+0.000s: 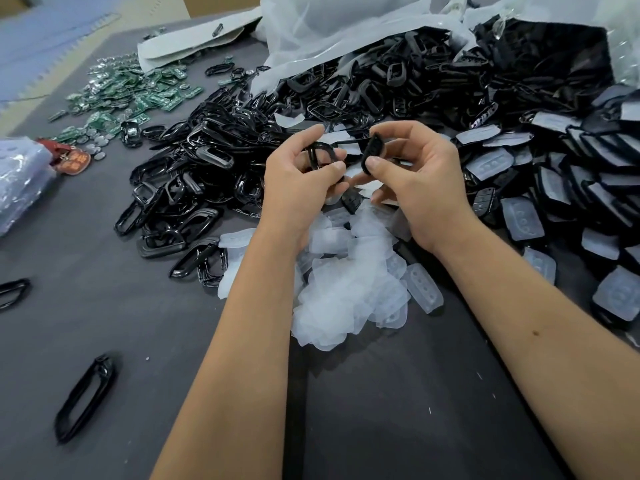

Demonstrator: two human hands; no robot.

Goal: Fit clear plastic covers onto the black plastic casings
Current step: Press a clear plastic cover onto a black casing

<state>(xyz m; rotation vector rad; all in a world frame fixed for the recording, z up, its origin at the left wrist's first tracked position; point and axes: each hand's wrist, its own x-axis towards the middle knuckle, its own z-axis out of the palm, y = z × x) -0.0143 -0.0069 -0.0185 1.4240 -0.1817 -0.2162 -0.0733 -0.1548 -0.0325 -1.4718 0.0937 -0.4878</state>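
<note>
Forearms reach in from the near edge over the dark counter point(381, 410), where a lone black frame point(85, 398) lies off to the left. Beyond the wrists sits a heap of clear plastic covers point(349, 282), directly under both hands and about as near to one as the other. Above it the left hand point(298, 178) curls its fingers round a black ring-shaped casing point(320, 155), while the right hand point(422, 181) pinches a smaller black piece point(372, 152) between thumb and forefinger, its long axis standing nearly upright and tilted toward the left hand. The two parts are just beside each other, not plainly touching. Neither hand seems to hold a clear cover. Farther back lie the pile of black casings point(214, 157), covered casings point(568, 188) at right, and green circuit boards point(138, 91).
</note>
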